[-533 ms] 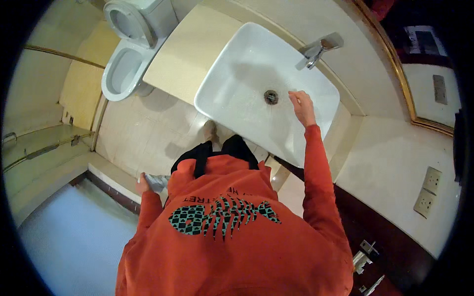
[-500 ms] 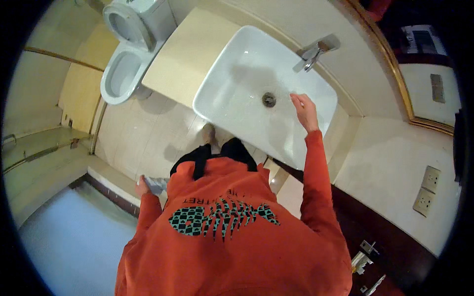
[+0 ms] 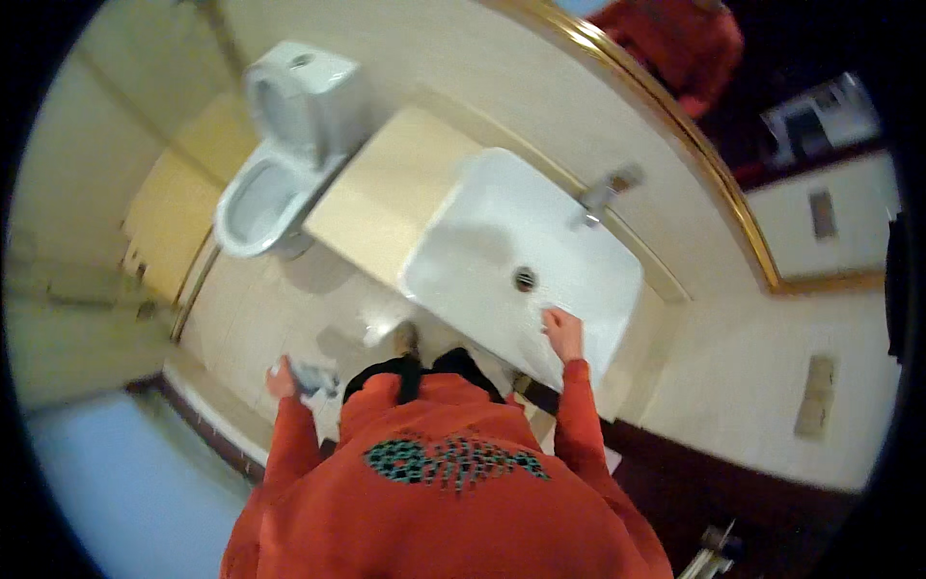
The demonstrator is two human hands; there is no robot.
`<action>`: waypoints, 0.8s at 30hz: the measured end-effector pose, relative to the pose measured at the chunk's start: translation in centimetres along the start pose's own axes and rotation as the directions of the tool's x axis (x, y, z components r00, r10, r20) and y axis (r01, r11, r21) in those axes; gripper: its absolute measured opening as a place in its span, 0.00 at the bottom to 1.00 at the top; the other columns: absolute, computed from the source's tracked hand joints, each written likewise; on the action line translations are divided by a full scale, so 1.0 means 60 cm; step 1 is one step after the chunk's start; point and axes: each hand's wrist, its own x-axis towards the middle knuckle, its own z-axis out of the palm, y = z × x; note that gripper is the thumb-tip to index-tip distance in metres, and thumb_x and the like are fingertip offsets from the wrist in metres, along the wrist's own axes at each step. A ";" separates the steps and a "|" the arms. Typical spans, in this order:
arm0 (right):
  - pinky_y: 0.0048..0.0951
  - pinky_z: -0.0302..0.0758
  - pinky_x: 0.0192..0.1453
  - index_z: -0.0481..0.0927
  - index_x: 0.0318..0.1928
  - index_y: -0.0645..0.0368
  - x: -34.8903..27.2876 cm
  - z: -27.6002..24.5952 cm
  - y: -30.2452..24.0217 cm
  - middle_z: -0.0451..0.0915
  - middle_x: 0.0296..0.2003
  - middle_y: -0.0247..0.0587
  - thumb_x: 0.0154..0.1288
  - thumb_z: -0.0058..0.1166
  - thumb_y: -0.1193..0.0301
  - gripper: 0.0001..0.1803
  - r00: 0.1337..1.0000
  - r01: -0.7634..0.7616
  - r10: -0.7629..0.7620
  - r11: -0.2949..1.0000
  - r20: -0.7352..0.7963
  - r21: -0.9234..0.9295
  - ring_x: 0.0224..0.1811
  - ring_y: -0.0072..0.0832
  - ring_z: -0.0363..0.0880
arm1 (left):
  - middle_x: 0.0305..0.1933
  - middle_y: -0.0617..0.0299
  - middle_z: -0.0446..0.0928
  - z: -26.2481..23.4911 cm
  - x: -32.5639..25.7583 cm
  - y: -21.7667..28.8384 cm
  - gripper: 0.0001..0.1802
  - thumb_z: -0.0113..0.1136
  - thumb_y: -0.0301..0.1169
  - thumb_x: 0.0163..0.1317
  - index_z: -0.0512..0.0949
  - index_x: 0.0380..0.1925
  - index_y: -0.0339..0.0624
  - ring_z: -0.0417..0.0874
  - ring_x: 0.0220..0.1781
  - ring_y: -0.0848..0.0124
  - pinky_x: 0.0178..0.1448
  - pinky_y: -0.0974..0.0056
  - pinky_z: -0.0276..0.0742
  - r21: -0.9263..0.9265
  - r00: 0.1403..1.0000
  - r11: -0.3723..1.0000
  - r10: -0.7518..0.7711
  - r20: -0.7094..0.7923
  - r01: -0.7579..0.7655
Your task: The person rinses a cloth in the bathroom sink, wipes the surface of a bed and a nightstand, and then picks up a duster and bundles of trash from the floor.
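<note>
My left hand (image 3: 282,378) is low at my left side, closed on a crumpled grey-white cloth (image 3: 316,379) that sticks out to its right, over the floor. Over the near right part of the white sink (image 3: 463,261), my right hand (image 3: 564,333) has its fingers curled together. Whatever is in those fingers, if anything, is hidden. The round drain (image 3: 525,280) lies just beyond that hand, and a metal tap (image 3: 600,201) stands at the sink's far edge.
A cream counter (image 3: 386,188) joins the sink's left side, with a white toilet (image 3: 256,207), lid up, beyond it. Above the sink hangs a gold-framed mirror (image 3: 694,145). Wall sockets (image 3: 818,396) are at the right. Dark furniture (image 3: 694,473) stands behind my right arm.
My right hand has drawn back toward me over the sink, its fingers more curled. My left hand still grips the cloth, now turned outward a little. The whole view has shifted.
</note>
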 end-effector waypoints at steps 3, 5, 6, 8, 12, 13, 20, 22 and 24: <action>0.34 0.73 0.35 0.79 0.32 0.64 -0.014 0.004 -0.020 0.79 0.28 0.51 0.58 0.52 0.67 0.11 0.997 0.082 -0.082 0.996 -0.017 0.021 0.29 0.41 0.78 | 0.52 0.40 0.72 0.008 0.025 0.004 0.45 0.58 0.60 0.46 0.70 0.51 0.28 0.70 0.57 0.51 0.62 0.56 0.62 -0.092 0.994 0.996 -0.004 -0.113 -0.007; 0.34 0.74 0.37 0.80 0.33 0.63 -0.016 -0.002 -0.054 0.80 0.32 0.51 0.57 0.53 0.69 0.10 0.975 0.196 -0.213 0.958 -0.059 -0.207 0.32 0.42 0.79 | 0.52 0.42 0.72 -0.007 0.038 0.009 0.47 0.58 0.62 0.46 0.69 0.52 0.28 0.72 0.56 0.52 0.60 0.57 0.64 -0.133 0.983 0.991 -0.037 -0.182 0.013; 0.32 0.74 0.37 0.81 0.35 0.63 -0.009 0.002 -0.045 0.81 0.31 0.47 0.59 0.53 0.68 0.10 0.972 0.215 -0.228 0.961 -0.057 -0.172 0.31 0.38 0.80 | 0.50 0.45 0.74 -0.011 0.039 0.018 0.45 0.58 0.61 0.47 0.70 0.51 0.28 0.73 0.53 0.54 0.58 0.57 0.67 -0.221 0.983 0.975 -0.048 -0.178 0.008; 0.29 0.74 0.37 0.80 0.36 0.64 -0.015 0.007 -0.103 0.81 0.29 0.44 0.60 0.53 0.67 0.12 0.995 0.097 -0.094 0.992 -0.044 0.076 0.31 0.34 0.80 | 0.48 0.52 0.74 -0.058 0.006 0.086 0.40 0.60 0.57 0.50 0.69 0.50 0.32 0.76 0.48 0.61 0.50 0.58 0.73 -0.646 0.962 0.739 -0.010 0.273 0.191; 0.26 0.73 0.41 0.79 0.39 0.66 -0.045 -0.014 -0.257 0.80 0.34 0.40 0.61 0.53 0.67 0.13 0.971 0.225 -0.238 0.946 0.029 0.236 0.37 0.27 0.78 | 0.47 0.58 0.73 -0.132 -0.112 0.193 0.33 0.61 0.49 0.54 0.66 0.53 0.39 0.77 0.45 0.68 0.46 0.59 0.76 -0.742 0.860 0.618 0.202 0.468 0.259; 0.26 0.73 0.43 0.79 0.40 0.66 -0.052 -0.014 -0.284 0.80 0.36 0.41 0.60 0.54 0.68 0.13 0.944 0.311 -0.328 0.916 0.029 0.254 0.38 0.27 0.78 | 0.47 0.59 0.73 -0.139 -0.146 0.217 0.32 0.62 0.48 0.54 0.66 0.54 0.41 0.76 0.46 0.69 0.46 0.59 0.76 -0.759 0.801 0.601 0.312 0.511 0.250; 0.37 0.63 0.62 0.58 0.63 0.59 -0.181 -0.001 -0.352 0.64 0.60 0.44 0.51 0.62 0.63 0.40 0.764 0.491 -0.643 0.631 0.052 0.601 0.61 0.37 0.64 | 0.50 0.62 0.71 -0.115 -0.412 0.344 0.28 0.63 0.40 0.54 0.65 0.53 0.43 0.74 0.50 0.70 0.52 0.59 0.74 -0.755 0.223 0.542 0.737 0.638 0.369; 0.40 0.64 0.62 0.54 0.65 0.56 -0.222 -0.013 -0.299 0.63 0.61 0.42 0.55 0.60 0.60 0.41 0.902 0.308 -0.423 0.497 -0.084 0.811 0.61 0.38 0.63 | 0.50 0.62 0.70 -0.097 -0.481 0.345 0.31 0.67 0.37 0.51 0.64 0.53 0.43 0.73 0.50 0.70 0.55 0.61 0.71 -0.756 0.158 0.569 0.755 0.636 0.324; 0.41 0.65 0.61 0.54 0.65 0.55 -0.269 -0.067 -0.230 0.63 0.60 0.40 0.60 0.53 0.54 0.38 0.976 0.160 -0.201 0.399 -0.084 0.903 0.61 0.38 0.64 | 0.47 0.62 0.70 -0.096 -0.540 0.341 0.31 0.68 0.33 0.48 0.66 0.51 0.41 0.72 0.50 0.70 0.56 0.62 0.69 -0.777 -0.022 0.597 0.796 0.605 0.201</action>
